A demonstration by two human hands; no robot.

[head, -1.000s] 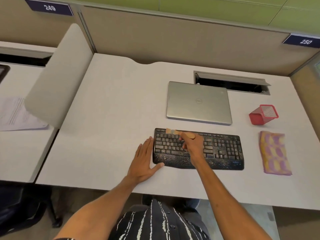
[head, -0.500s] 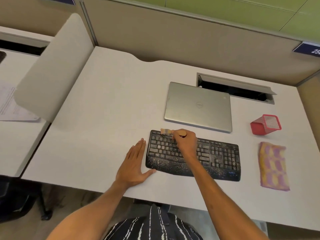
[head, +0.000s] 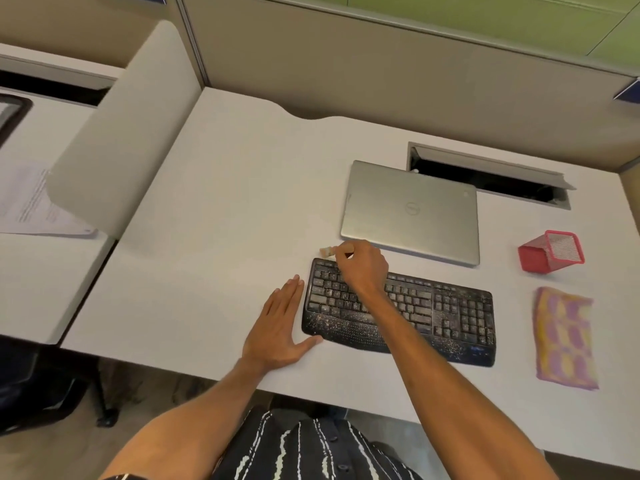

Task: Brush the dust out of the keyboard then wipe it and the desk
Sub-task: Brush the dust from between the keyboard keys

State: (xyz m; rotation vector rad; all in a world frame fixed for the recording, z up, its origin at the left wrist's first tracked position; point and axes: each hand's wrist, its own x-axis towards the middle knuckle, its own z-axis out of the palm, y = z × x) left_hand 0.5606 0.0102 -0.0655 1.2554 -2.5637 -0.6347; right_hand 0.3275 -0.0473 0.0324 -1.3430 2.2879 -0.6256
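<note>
A black keyboard (head: 450,317) speckled with pale dust lies on the white desk (head: 214,237). My right hand (head: 363,268) grips a small brush (head: 328,251) at the keyboard's far left corner; the bristles poke out left, just past the back edge. My left hand (head: 280,323) lies flat on the desk with straight fingers, its thumb touching the keyboard's left front corner. A folded yellow and purple cloth (head: 564,337) lies to the right of the keyboard.
A shut silver laptop (head: 412,213) sits just behind the keyboard. A red mesh pen cup (head: 550,251) lies tipped at the right. An open cable hatch (head: 485,178) is at the back. A curved divider panel (head: 121,133) borders the desk's left side.
My right hand has carried the brush toward the keyboard's far left corner, past its back edge. My left hand has stayed flat beside the keyboard. The camera has shifted.
</note>
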